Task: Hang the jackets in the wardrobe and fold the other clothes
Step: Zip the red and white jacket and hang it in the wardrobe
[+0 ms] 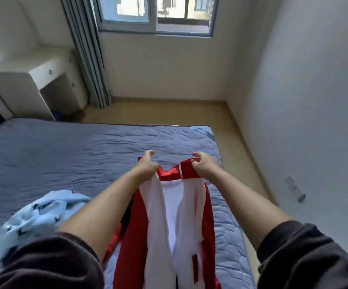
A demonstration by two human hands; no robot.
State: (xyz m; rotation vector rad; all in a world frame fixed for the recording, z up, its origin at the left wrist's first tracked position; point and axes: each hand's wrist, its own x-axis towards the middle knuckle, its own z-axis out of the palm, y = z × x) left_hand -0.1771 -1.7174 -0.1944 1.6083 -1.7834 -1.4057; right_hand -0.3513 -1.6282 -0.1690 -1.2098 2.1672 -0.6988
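Left hand (pixel 146 166) and right hand (pixel 202 168), fingers curled, grip the collar of a red-and-white fabric jacket (pixel 170 215) over the blue quilted bed (pixel 64 153); hanging step, wardrobe carry judged next

Bed (pixel 64 155): blue-grey quilted cover, wrinkled
Window (pixel 154 15): far wall
Curtain (pixel 87 59): grey, gathered left of window
Desk (pixel 33 80): white, beside the curtain
Floor (pixel 158 113): pale wood

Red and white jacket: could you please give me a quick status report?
Left hand, right hand: both grip red and white jacket by collar. Jacket held above bed, not yet hung. Light blue garment crumpled on bed at left.
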